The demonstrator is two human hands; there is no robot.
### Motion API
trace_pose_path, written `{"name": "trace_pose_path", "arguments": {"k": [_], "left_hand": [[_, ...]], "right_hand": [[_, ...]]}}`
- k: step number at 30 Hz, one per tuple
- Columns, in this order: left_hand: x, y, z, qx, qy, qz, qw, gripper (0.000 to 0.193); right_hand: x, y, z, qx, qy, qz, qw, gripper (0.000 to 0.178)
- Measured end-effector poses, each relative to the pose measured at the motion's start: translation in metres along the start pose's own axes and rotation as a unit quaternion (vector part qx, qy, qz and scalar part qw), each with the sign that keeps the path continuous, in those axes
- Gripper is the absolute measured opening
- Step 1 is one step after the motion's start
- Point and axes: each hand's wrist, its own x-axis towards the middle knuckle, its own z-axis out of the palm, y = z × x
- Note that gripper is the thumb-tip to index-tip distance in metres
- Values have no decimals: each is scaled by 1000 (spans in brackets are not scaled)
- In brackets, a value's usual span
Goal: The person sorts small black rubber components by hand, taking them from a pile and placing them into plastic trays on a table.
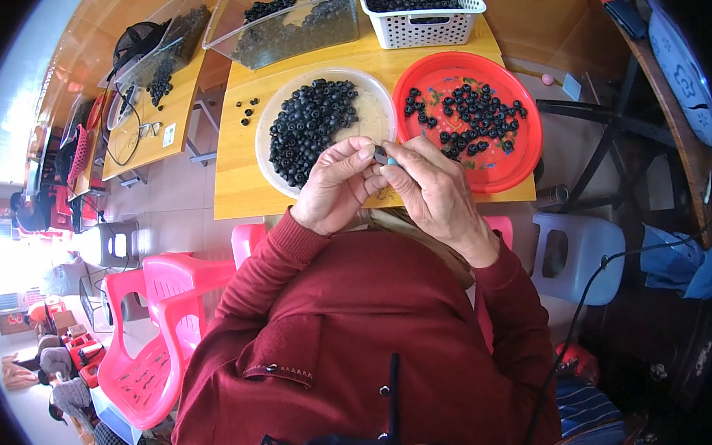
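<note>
My left hand (336,183) and my right hand (437,186) meet above the table's near edge. Thumb and fingers of the left pinch what looks like a small black bead (379,151). A small light-blue piece (391,161) shows at the fingertips of my right hand; the rest of it is covered by the fingers. Just beyond my left hand lies a clear round tray (379,99), its left side heaped with dull black beads (309,127). Beyond my right hand is a red round tray (417,157) with shinier black beads (480,113) spread over its patterned bottom.
A few loose beads (245,113) lie on the wooden table (235,177). At its back stand a clear bin (280,48) and a white basket (430,30), both holding black beads. Pink chairs (149,374) are at left, a pale stool (591,269) at right.
</note>
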Motion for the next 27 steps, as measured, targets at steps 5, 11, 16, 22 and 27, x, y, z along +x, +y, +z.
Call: {"name": "trace_pose_path", "arguments": {"k": [5, 11, 16, 22, 27], "left_hand": [[-1, 2, 1, 18, 5, 14, 1000, 12], [-2, 4, -1, 44, 7, 10, 999, 11], [-3, 2, -4, 75, -7, 21, 997, 12], [-3, 1, 0, 49, 31, 15, 998, 10], [-1, 0, 5, 50, 30, 18, 998, 10]], "right_hand": [[2, -4, -2, -1, -4, 3, 1000, 28], [3, -3, -4, -7, 6, 21, 1000, 25], [7, 0, -11, -5, 35, 83, 996, 26], [6, -2, -7, 43, 24, 63, 997, 28], [3, -4, 0, 45, 19, 26, 998, 33]]}}
